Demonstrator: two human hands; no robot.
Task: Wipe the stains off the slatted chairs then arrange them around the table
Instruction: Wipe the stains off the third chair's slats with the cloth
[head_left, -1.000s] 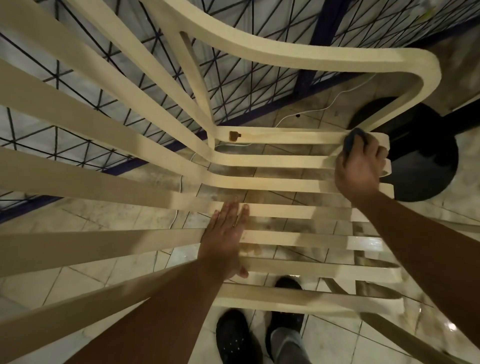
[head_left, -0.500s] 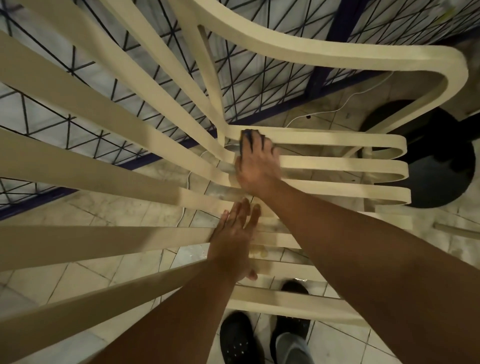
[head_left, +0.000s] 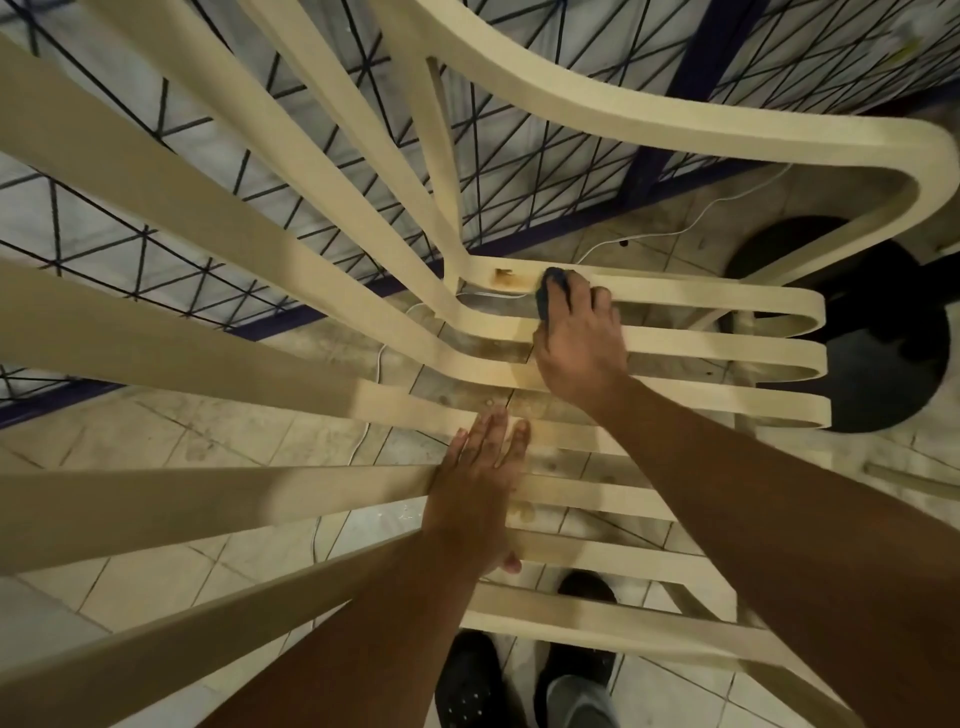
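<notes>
On chair slats (head_left: 701, 345), hands (head_left: 480, 488) (head_left: 579, 343), cloth (head_left: 544, 299) beside stain (head_left: 506, 279).

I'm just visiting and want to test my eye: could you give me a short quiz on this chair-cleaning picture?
1. True or false: the left hand holds the cloth.
2. What sits on the chair just beside the cloth? A brown stain; B coin; C leaf.
3. What is the left hand doing?
Key: 1 false, the right hand holds it; 2 A; 3 resting flat on the slats.

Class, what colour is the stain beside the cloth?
Rusty orange-brown stain beside the cloth; head view shows it best.
</notes>
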